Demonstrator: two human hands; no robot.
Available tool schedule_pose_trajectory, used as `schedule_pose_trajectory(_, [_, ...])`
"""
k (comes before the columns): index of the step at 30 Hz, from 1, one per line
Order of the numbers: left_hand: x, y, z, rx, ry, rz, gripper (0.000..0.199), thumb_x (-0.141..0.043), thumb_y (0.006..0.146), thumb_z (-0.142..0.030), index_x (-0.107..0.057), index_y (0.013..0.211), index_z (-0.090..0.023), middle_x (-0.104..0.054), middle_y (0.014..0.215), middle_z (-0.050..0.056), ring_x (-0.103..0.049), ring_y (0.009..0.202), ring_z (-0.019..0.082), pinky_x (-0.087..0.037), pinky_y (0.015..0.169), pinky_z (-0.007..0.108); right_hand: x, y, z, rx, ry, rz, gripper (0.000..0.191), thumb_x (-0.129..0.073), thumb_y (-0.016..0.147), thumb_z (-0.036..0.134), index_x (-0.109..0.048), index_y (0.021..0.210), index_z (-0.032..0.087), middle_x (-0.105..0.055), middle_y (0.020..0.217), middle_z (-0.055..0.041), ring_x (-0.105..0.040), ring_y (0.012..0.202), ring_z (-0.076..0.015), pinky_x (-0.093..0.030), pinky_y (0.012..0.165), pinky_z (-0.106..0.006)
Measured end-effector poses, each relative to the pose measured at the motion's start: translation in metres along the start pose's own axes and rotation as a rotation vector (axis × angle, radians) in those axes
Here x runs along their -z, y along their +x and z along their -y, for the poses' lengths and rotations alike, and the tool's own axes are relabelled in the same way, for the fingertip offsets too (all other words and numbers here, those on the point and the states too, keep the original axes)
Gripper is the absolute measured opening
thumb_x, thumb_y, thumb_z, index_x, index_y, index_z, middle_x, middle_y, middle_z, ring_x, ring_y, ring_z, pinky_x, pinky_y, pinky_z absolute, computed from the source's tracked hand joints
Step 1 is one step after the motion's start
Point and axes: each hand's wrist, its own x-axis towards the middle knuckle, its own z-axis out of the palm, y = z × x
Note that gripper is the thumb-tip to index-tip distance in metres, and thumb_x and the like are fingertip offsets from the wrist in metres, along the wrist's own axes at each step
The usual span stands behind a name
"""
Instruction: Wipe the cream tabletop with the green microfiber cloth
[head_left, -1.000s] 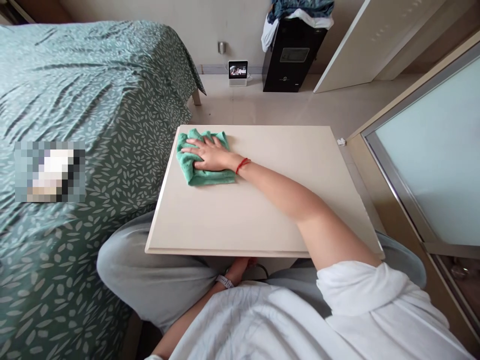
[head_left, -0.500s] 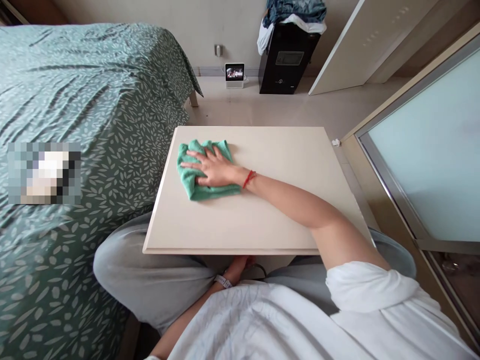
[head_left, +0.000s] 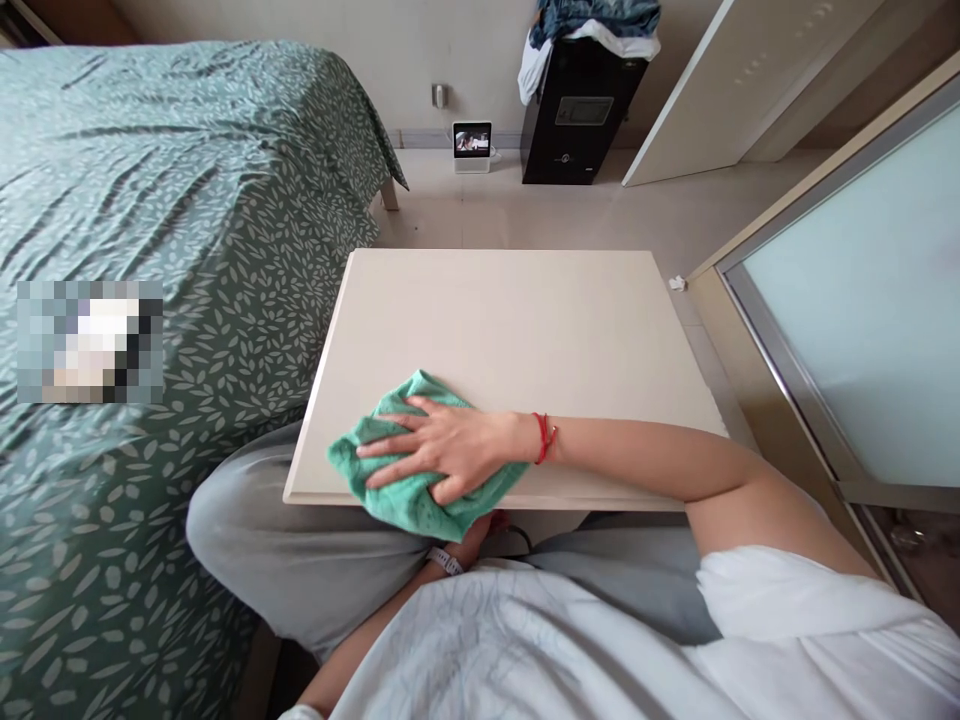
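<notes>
The bed point(head_left: 187, 200) lies left of the right hand point(head_left: 450, 445); a pale tabletop point(head_left: 540, 330) spreads beneath, its near edge overhung by the green cloth point(head_left: 416, 507). That hand is splayed flat on the cloth, not gripping; the left hand point(head_left: 474, 542), below the edge, has its grip hidden. Wiping seems the step; another stroke would call for steady palm pressure.

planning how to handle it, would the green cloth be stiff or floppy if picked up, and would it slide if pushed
Likely floppy: the green cloth is creased, with wavy edges. Probably light, since it looks thin. If pushed under the spread right hand, it would probably slide on the smooth-looking tabletop.
</notes>
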Motion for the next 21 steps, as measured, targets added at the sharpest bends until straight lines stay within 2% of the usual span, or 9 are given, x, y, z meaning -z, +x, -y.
schedule_pose_trajectory(4, [0.002,0.004,0.006,-0.003,0.009,0.061,0.031,-0.045,0.059,-0.035,-0.058,0.068,-0.009,-0.061,0.072,0.012,-0.056,0.067,0.018,-0.042,0.07,0.03,0.005,0.014,-0.057,-0.277,0.072,-0.064,0.073,-0.067,0.107,0.034,-0.062,0.179,0.029,-0.046,0.194,-0.0141,-0.041,0.173,-0.0516,-0.034,0.134,-0.078])
schedule_pose_trajectory(8, [0.003,0.004,0.007,0.0,-0.002,0.062,0.033,-0.044,0.059,-0.037,-0.058,0.071,-0.01,-0.061,0.075,0.011,-0.055,0.069,0.018,-0.041,0.072,0.031,0.017,0.026,-0.121,-0.56,0.107,-0.174,0.074,-0.065,0.106,0.034,-0.062,0.179,0.028,-0.041,0.197,-0.0136,-0.04,0.172,-0.0531,-0.024,0.137,-0.08])
schedule_pose_trajectory(12, [0.003,0.001,0.004,-0.003,-0.033,0.075,0.031,-0.045,0.059,-0.036,-0.057,0.071,-0.01,-0.06,0.076,0.011,-0.055,0.07,0.018,-0.041,0.074,0.03,0.039,0.026,-0.171,-0.829,0.126,-0.202,0.077,-0.059,0.108,0.035,-0.057,0.183,0.021,-0.032,0.2,-0.0154,-0.034,0.174,-0.0537,-0.018,0.138,-0.081])
schedule_pose_trajectory(16, [0.004,0.001,0.005,-0.013,-0.043,0.078,0.029,-0.047,0.057,-0.035,-0.057,0.071,-0.011,-0.06,0.074,0.01,-0.055,0.068,0.017,-0.041,0.072,0.03,0.052,0.018,-0.198,-1.065,0.12,-0.241,0.08,-0.051,0.109,0.035,-0.049,0.188,0.021,-0.029,0.201,-0.0149,-0.029,0.178,-0.0528,-0.018,0.139,-0.081])
schedule_pose_trajectory(18, [0.005,0.003,0.007,-0.02,-0.045,0.087,0.031,-0.047,0.057,-0.036,-0.057,0.073,-0.011,-0.06,0.075,0.011,-0.055,0.07,0.017,-0.041,0.072,0.03,0.051,0.014,-0.202,-1.068,0.112,-0.247,0.082,-0.052,0.107,0.035,-0.049,0.188,0.022,-0.03,0.201,-0.0149,-0.027,0.179,-0.0541,-0.016,0.139,-0.084])
schedule_pose_trajectory(21, [0.005,0.004,0.008,-0.023,-0.03,0.104,0.032,-0.045,0.058,-0.037,-0.057,0.073,-0.011,-0.06,0.079,0.011,-0.055,0.073,0.018,-0.041,0.073,0.03,0.042,0.008,-0.194,-0.959,0.113,-0.239,0.082,-0.055,0.106,0.036,-0.052,0.187,0.025,-0.029,0.201,-0.0143,-0.025,0.18,-0.0578,-0.012,0.137,-0.091])
